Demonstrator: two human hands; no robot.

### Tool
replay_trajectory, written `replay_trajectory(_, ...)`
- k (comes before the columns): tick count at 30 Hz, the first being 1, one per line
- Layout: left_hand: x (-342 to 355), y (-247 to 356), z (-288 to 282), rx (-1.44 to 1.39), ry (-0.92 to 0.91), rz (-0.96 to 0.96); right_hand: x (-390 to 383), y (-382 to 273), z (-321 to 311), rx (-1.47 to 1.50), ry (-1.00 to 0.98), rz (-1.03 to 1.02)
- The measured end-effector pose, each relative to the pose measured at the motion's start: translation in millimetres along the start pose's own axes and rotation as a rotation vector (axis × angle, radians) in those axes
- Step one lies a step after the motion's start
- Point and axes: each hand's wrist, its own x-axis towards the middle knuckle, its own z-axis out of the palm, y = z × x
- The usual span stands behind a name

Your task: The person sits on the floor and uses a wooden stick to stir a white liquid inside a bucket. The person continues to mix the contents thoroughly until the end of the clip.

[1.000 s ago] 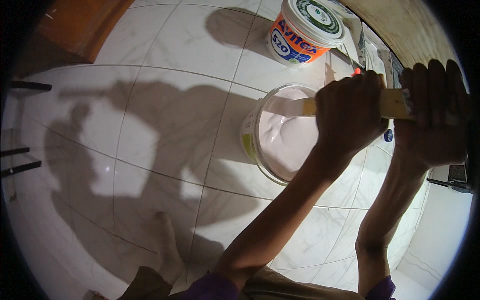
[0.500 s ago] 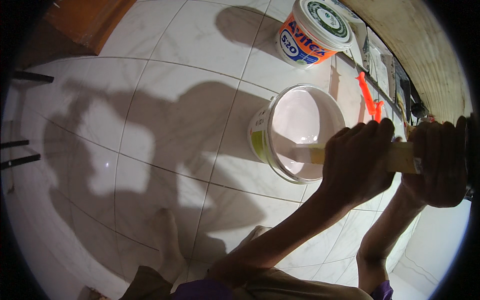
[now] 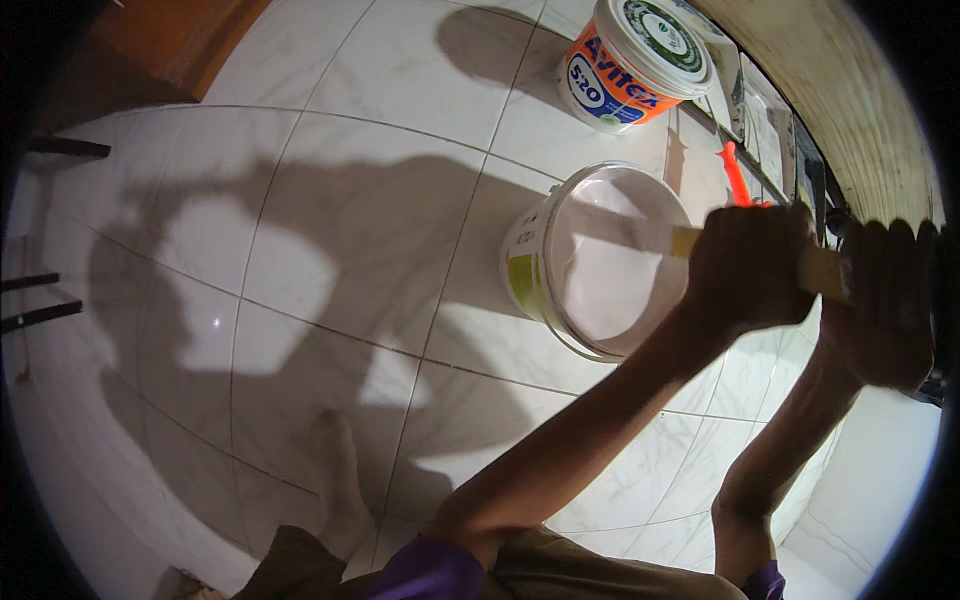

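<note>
Left-hand fingers (image 3: 735, 215) clamp a wooden stick (image 3: 825, 275) whose coated end dips into pale paint (image 3: 605, 290).
The right hand (image 3: 885, 310) meets the stick's upper end, its fingers upright side by side; whether they close on it cannot be told. The open bucket (image 3: 522, 255) stands on the tiled floor (image 3: 375, 60), near a lidded paint bucket (image 3: 605, 90) and an orange handle (image 3: 735, 175). Slow, deep sweeps along the wall would probably blend best, with the lower grip guiding and the rim kept free of knocks.
</note>
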Motion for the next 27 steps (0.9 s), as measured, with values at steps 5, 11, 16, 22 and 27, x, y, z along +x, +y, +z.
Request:
replay_trajectory(5,-26,32,-11,-0.056,-0.129,-0.227,18,-1,-3,0.477,-0.316,0.047)
replay_trajectory(11,-12,15,-29,0.148,-0.148,-0.191,34,7,-17,0.439,-0.472,0.206)
replay_trajectory(16,8,1,-37,0.193,-0.059,-0.056,32,15,-29,0.46,-0.542,0.27)
replay_trajectory(22,11,-3,-9,0.078,-0.075,0.063,10,-1,-20,0.369,-0.204,0.191)
replay_trajectory(27,-15,23,-1,-0.108,-0.187,-0.125,-16,-33,33,0.162,0.275,0.128)
